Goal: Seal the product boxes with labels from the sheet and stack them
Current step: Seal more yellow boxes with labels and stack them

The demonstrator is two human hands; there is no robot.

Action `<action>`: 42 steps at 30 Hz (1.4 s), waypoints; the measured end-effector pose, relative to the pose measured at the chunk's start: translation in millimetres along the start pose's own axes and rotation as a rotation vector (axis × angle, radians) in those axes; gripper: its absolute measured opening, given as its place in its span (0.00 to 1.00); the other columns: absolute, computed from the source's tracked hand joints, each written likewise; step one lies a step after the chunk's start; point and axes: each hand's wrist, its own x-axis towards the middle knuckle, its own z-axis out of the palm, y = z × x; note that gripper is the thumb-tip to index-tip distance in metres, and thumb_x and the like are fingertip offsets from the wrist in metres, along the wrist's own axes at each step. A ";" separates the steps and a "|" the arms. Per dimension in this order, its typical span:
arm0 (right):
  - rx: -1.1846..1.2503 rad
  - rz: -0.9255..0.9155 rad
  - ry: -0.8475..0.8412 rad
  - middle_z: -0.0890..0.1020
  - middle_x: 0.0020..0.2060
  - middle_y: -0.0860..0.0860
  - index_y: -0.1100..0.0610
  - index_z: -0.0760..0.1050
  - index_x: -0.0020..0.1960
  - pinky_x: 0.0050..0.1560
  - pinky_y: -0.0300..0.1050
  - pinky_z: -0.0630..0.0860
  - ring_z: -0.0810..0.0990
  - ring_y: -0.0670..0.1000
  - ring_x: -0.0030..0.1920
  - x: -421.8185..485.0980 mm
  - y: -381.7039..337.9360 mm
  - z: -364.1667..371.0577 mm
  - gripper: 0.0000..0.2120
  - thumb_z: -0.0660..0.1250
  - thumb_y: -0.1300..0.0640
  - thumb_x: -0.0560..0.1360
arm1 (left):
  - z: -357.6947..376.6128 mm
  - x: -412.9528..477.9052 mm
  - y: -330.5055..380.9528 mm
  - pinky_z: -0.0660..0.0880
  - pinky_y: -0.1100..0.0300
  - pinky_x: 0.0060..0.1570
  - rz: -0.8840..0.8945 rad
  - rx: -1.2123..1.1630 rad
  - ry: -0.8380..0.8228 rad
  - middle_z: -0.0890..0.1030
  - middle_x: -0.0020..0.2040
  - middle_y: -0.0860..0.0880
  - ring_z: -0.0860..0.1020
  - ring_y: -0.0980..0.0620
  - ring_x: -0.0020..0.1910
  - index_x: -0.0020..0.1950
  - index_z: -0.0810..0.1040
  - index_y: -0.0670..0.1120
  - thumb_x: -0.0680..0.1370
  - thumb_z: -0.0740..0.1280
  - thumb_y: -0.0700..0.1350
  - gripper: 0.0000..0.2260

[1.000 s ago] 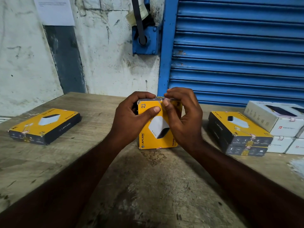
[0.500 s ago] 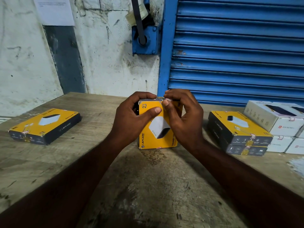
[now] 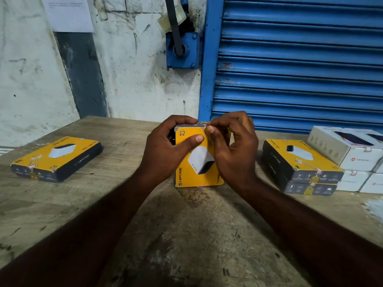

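Observation:
A yellow product box stands on end at the middle of the wooden table. My left hand grips its upper left corner, thumb across the yellow front. My right hand curls over the top right, its thumb and fingertips pressing at the top edge where a small label seems to sit. To the right lies a stack of two yellow boxes with labels on their ends. One more yellow box lies flat at the left. No label sheet is in view.
White product boxes are piled at the far right, next to the yellow stack. A blue roller shutter and a stained white wall rise right behind the table's far edge.
Hardly anything differs. Both hands stay on the upright box; my right hand's fingertips have shifted slightly along its top edge.

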 end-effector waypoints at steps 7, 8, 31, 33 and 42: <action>-0.072 -0.027 0.026 0.80 0.43 0.49 0.56 0.82 0.46 0.48 0.61 0.72 0.75 0.51 0.49 -0.1 -0.2 -0.1 0.02 0.73 0.62 0.75 | 0.1 -0.1 0.3 0.81 0.61 0.45 -0.007 0.002 -0.002 0.85 0.49 0.55 0.84 0.56 0.46 0.57 0.80 0.53 0.74 0.77 0.45 0.13; -0.064 -0.021 0.029 0.80 0.43 0.49 0.56 0.83 0.46 0.48 0.61 0.72 0.75 0.51 0.49 -0.3 -0.2 -0.1 0.02 0.73 0.62 0.75 | 0.3 -0.2 0.2 0.81 0.61 0.45 -0.006 0.002 -0.001 0.85 0.49 0.55 0.84 0.56 0.46 0.57 0.80 0.53 0.74 0.77 0.46 0.13; -0.065 -0.120 0.033 0.79 0.44 0.52 0.60 0.81 0.47 0.46 0.64 0.74 0.77 0.54 0.48 1.8 3.7 -1.5 0.02 0.70 0.65 0.77 | 1.2 2.0 -5.0 0.83 0.53 0.48 -0.034 0.009 0.026 0.85 0.49 0.53 0.84 0.55 0.47 0.58 0.79 0.55 0.74 0.77 0.49 0.14; -0.053 -0.113 0.032 0.80 0.45 0.52 0.60 0.81 0.47 0.47 0.63 0.74 0.78 0.54 0.49 3.2 0.3 -0.4 0.02 0.71 0.65 0.77 | -0.5 3.9 -7.2 0.83 0.52 0.48 -0.053 0.001 0.057 0.85 0.47 0.52 0.84 0.54 0.46 0.58 0.80 0.53 0.75 0.76 0.47 0.13; -0.078 -0.092 -0.024 0.81 0.43 0.52 0.58 0.83 0.51 0.47 0.55 0.73 0.76 0.53 0.48 2.4 1.8 -0.5 0.05 0.73 0.64 0.76 | 1.3 2.2 -8.1 0.83 0.52 0.49 -0.034 0.013 0.029 0.85 0.49 0.51 0.84 0.53 0.48 0.60 0.79 0.51 0.75 0.76 0.47 0.14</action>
